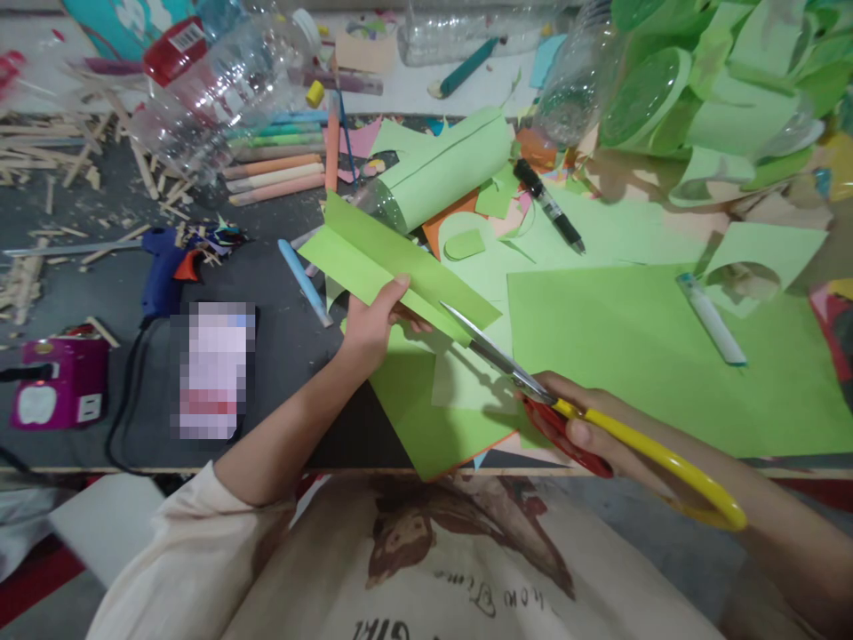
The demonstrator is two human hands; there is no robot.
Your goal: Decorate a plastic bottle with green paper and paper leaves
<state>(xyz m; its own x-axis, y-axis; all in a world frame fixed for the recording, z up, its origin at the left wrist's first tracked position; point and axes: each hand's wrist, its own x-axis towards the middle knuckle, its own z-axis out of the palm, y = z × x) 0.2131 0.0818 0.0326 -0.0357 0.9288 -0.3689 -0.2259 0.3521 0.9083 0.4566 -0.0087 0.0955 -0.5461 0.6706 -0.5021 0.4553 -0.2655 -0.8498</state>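
My left hand point(374, 322) grips a folded strip of light green paper point(393, 267), thumb on top and fingers underneath. The strip's crease runs lengthwise, and its far end points up and left. My right hand point(593, 418) is closed on scissors point(566, 411) with one yellow and one red handle. The scissor blades are parted at the strip's right end, one above the paper and one below its edge. Beneath both hands lie green paper sheets point(573, 338). A bottle wrapped in pale green paper point(453, 169) rests just beyond the strip.
A blue glue gun point(160, 267), a phone point(217, 369) and a purple box point(59, 382) with cords sit at left. Clear plastic bottles point(227, 89), wooden sticks point(40, 160) and colored pencils point(280, 169) lie behind. Marker point(550, 206), white pen point(712, 320) and green paper-covered cups point(646, 98) are at right.
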